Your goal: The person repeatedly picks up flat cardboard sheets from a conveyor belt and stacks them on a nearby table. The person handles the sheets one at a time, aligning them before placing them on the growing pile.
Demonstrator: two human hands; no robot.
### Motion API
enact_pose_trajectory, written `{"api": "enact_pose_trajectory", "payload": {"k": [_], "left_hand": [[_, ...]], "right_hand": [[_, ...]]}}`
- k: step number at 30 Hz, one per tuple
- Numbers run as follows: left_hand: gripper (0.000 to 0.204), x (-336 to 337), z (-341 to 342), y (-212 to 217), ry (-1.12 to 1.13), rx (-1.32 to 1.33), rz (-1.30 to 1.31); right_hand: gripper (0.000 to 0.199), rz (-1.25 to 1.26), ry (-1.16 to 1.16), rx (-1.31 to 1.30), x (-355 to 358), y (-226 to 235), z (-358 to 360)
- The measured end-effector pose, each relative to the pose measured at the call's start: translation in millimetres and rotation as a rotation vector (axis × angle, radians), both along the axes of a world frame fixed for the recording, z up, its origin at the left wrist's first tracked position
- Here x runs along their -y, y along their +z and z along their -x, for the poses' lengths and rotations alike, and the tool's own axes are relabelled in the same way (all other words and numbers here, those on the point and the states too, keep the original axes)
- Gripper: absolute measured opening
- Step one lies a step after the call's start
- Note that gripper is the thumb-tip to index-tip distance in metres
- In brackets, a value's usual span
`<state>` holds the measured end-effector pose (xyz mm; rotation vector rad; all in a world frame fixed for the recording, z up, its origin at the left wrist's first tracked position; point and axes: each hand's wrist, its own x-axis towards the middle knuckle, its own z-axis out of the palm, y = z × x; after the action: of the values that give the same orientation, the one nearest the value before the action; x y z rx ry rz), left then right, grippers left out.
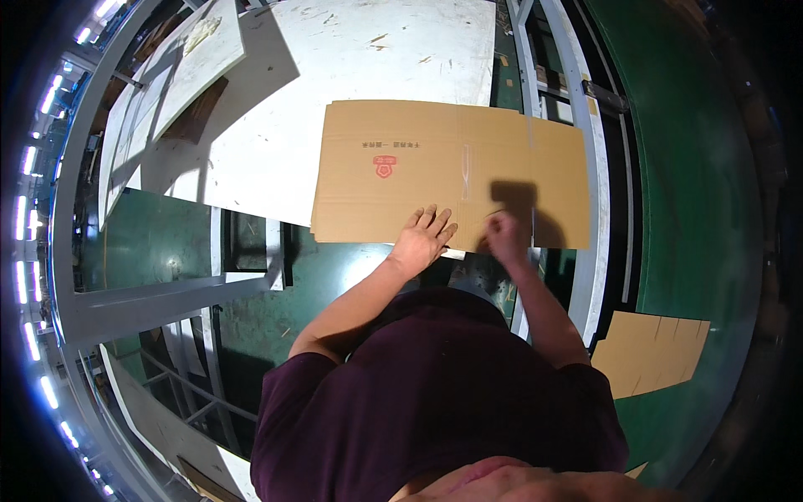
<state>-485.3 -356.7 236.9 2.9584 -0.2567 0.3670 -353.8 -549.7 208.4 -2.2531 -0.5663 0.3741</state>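
Left hand (424,238): I see it released, fingers spread flat on the flattened carton (435,171) at the worktop's (335,67) near edge.
Right hand (504,233): clenched, on the carton's near edge.

Both bare forearms reach forward from dark short sleeves. The left hand (425,237) lies flat, palm down, fingers spread and pointing ahead. The right hand (506,234) is curled, fingers bunched together in a loose pinch, wrist slightly bent
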Motion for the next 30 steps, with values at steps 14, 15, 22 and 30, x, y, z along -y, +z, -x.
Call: {"api": "enact_pose_trajectory", "payload": {"k": [14, 15, 22, 30], "left_hand": [[0.034, 12, -18, -12, -0.049, -0.014, 0.005], [0.034, 13, -19, -15, -0.046, -0.01, 0.009], [0.038, 12, -26, -15, -0.026, 0.001, 0.053], [0.05, 12, -27, -16, -0.016, 0.053, 0.17]], "right_hand": [[0.025, -0.231, -0.199, -0.254, 88, 131, -110], [0.023, -0.037, -0.12, -0.062, 66, 134, -94], [0.022, 0.45, 0.227, 0.533, -72, 48, -7], [0.038, 0.122, -0.113, 0.78, -42, 13, -89]]}}
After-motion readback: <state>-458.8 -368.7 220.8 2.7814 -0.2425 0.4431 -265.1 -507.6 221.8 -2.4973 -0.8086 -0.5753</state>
